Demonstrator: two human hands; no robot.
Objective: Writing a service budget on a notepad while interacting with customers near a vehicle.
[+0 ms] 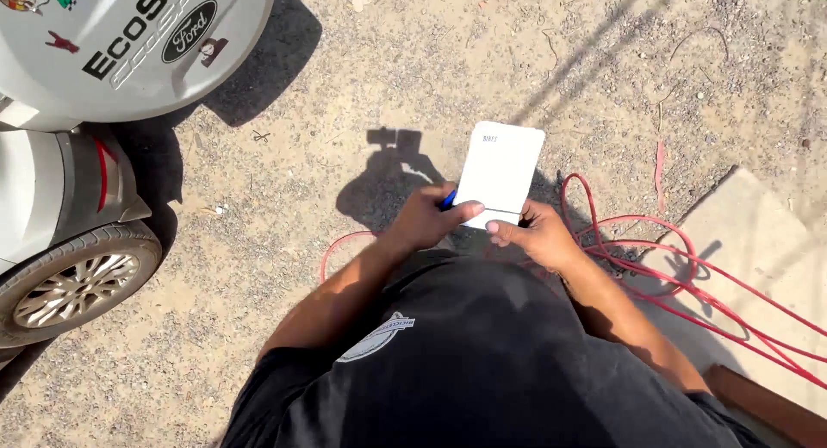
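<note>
A white rectangular card or notepad (pixel 500 168) is held up in front of my chest over the gravel ground. My right hand (pixel 536 235) grips its lower right corner with thumb on top. My left hand (pixel 424 217) touches the lower left edge of the card with the thumb, and a blue pen (pixel 447 200) pokes out between its fingers. I wear a black shirt with a white patch (pixel 376 338).
A silver car (pixel 60 189) with a covered spare wheel (pixel 129 43) stands at the left, its tyre (pixel 73 280) near my elbow. Red hose (pixel 689 267) lies coiled on the ground at right beside a pale slab (pixel 758 241). Sandy gravel all around.
</note>
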